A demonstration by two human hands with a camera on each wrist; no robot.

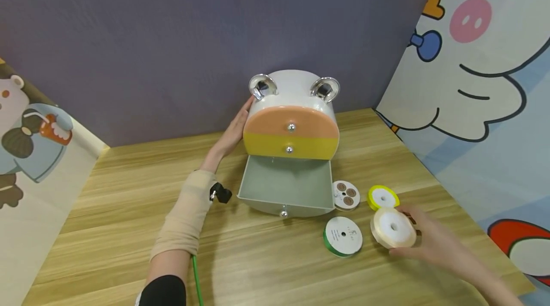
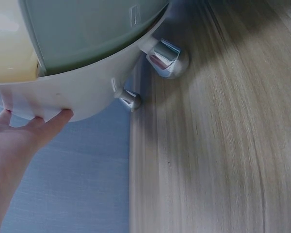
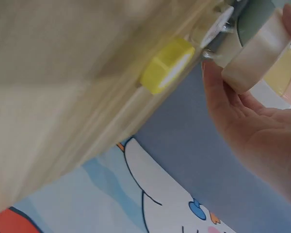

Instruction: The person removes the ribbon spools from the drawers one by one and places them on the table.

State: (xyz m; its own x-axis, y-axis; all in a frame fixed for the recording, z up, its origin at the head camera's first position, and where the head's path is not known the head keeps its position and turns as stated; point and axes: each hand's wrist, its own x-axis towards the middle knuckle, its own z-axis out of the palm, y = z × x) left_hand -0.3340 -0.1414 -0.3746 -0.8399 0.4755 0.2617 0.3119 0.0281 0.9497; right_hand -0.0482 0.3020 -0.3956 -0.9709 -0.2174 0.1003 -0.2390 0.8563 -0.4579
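My right hand (image 1: 436,241) pinches a cream ribbon spool (image 1: 400,235) by its edge at the right of the table; in the right wrist view the cream spool (image 3: 258,54) sits between thumb and fingers. With fingers extended, my left hand (image 1: 232,134) touches the left side of a white frog-shaped drawer cabinet (image 1: 294,85), as the left wrist view also shows. The cabinet's grey-green bottom drawer (image 1: 285,184) is pulled out, with nothing seen inside. Above it, the yellow drawer (image 1: 266,144) and the orange drawer (image 1: 268,122) are closed.
Right of the drawer lie a green ribbon spool (image 1: 343,239), a white spool with brown circles (image 1: 346,195) and a yellow ribbon spool (image 1: 384,197). The wooden table (image 1: 129,210) meets a grey back panel (image 1: 172,58). A green cable (image 1: 197,279) runs beside the left forearm.
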